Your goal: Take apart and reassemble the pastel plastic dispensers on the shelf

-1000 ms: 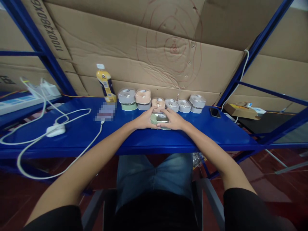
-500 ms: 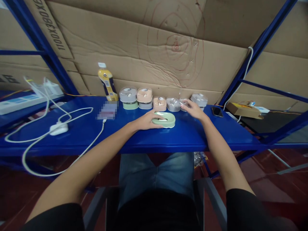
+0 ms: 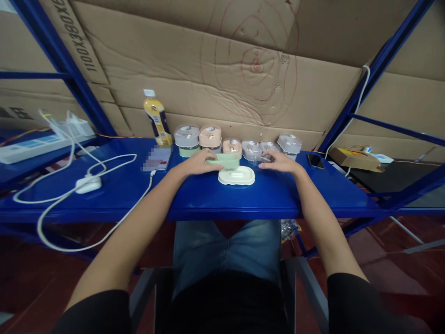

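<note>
My left hand (image 3: 205, 162) grips the left end of a green oval container part (image 3: 227, 161), held just above the blue tabletop. Below and to the right of it, a cream oval piece (image 3: 237, 176) lies on the table. My right hand (image 3: 276, 162) is closed around the edge of a clear, see-through piece (image 3: 263, 157) in front of the grey containers (image 3: 251, 149). A peach container (image 3: 232, 147) stands behind the green part. Further left are a peach container (image 3: 210, 136) and a grey one (image 3: 187, 135), each stacked on another.
A yellow bottle (image 3: 157, 118) and a blurred-out device (image 3: 158, 158) with a white cable stand at left. Another grey stack (image 3: 289, 144) and a phone (image 3: 315, 161) are at right. White adapter (image 3: 88, 184) lies far left.
My left hand has lifted the green part up and left off the cream piece, which now shows. My right hand has drawn the clear piece slightly toward me from the grey containers.
</note>
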`<action>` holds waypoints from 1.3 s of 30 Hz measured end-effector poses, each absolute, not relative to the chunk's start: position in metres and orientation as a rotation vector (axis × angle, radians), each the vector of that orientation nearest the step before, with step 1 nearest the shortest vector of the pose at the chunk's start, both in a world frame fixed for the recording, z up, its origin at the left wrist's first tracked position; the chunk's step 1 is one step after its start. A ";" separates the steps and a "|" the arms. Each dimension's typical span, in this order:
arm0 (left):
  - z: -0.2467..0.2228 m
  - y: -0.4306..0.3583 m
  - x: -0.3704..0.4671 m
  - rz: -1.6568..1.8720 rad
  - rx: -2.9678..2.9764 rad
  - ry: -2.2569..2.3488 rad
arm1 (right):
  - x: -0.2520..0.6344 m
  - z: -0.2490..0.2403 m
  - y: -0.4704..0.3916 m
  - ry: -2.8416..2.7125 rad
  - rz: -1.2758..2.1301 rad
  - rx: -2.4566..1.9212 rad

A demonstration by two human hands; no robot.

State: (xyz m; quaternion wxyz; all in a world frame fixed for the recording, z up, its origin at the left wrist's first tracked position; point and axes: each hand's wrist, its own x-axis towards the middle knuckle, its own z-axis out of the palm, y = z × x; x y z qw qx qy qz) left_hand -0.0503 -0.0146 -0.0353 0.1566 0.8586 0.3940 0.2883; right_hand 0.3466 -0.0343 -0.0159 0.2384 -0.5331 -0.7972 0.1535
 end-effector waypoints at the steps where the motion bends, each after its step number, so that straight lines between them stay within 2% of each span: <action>1: -0.035 -0.012 -0.053 0.805 2.465 1.131 | 0.348 -0.017 -0.033 -2.212 0.430 -1.473; 10: -0.035 -0.037 -0.028 0.953 2.415 0.924 | 0.332 -0.012 -0.045 -2.078 0.290 -1.185; 15: -0.046 -0.050 -0.001 0.966 2.398 0.886 | 0.295 -0.016 -0.057 -2.195 0.338 -0.995; 24: -0.057 -0.048 0.005 0.960 2.349 0.893 | 0.260 -0.037 -0.061 -2.331 0.197 -1.036; 39: -0.060 -0.049 0.009 0.981 2.404 0.832 | 0.258 -0.032 -0.063 -2.368 0.181 -1.084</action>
